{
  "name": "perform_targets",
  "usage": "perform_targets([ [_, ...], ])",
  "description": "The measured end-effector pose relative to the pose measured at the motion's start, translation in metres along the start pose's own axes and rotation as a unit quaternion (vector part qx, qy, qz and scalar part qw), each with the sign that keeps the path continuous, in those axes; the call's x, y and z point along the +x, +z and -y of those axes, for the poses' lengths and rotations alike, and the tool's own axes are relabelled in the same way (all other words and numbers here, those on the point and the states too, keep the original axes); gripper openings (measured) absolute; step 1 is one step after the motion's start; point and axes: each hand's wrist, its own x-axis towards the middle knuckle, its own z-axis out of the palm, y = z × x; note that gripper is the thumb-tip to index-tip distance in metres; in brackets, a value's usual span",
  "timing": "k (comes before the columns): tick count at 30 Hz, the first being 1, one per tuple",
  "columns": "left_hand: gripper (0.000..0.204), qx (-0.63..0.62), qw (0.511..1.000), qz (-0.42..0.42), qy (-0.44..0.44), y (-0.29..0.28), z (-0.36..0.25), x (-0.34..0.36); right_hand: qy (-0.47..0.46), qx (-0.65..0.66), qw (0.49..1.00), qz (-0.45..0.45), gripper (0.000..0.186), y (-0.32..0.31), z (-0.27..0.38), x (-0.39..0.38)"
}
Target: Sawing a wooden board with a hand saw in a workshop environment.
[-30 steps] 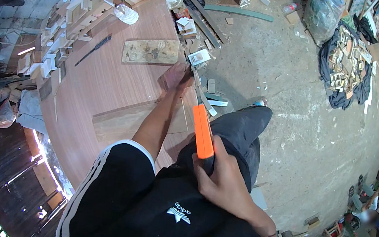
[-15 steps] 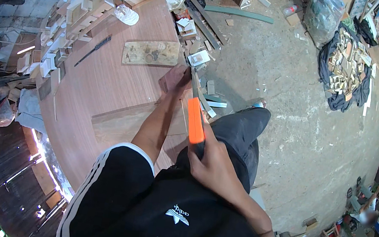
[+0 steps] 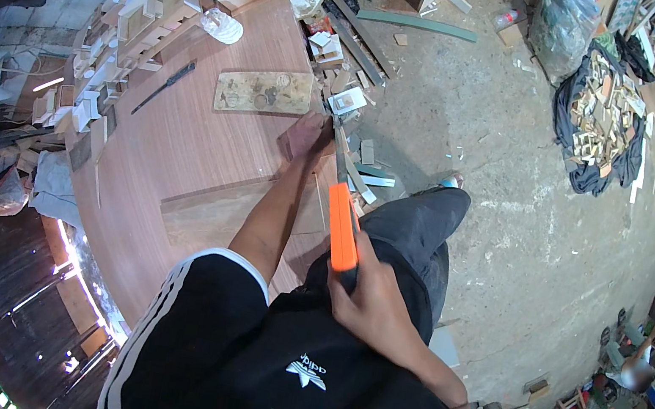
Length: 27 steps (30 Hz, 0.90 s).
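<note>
Your right hand (image 3: 371, 299) is clamped round an orange-handled saw (image 3: 343, 228), its blade (image 3: 339, 158) at the edge of the table (image 3: 172, 129). Your left hand (image 3: 307, 134) rests there, its grip too hidden to tell. Just beyond lies a stained board (image 3: 263, 92).

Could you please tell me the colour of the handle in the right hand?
The handle is orange and black, clearest in the head view.

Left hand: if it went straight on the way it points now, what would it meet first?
Probably the small white block just ahead of the left hand, though seen from above its height is unclear, so the hand might pass over it.
</note>
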Motion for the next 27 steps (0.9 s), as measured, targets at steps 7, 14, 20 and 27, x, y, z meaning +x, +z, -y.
perform_targets([
  [7,0.028,-0.011,1.000,-0.002,0.005,0.003,-0.014,0.001,-0.056,-0.017,0.997,-0.051,0.044,0.010,-0.056,0.052],
  [14,0.029,-0.014,1.000,-0.013,0.001,0.004,-0.005,0.000,-0.067,0.033,0.996,-0.044,0.037,0.005,-0.013,0.012],
  [20,0.029,-0.022,1.000,-0.016,0.002,0.006,-0.013,-0.003,-0.044,0.014,0.997,-0.055,0.031,0.006,-0.042,0.033],
  [27,0.031,-0.020,0.999,-0.025,0.005,-0.003,-0.012,0.005,-0.093,0.003,0.994,-0.063,0.029,0.014,-0.037,0.037],
])
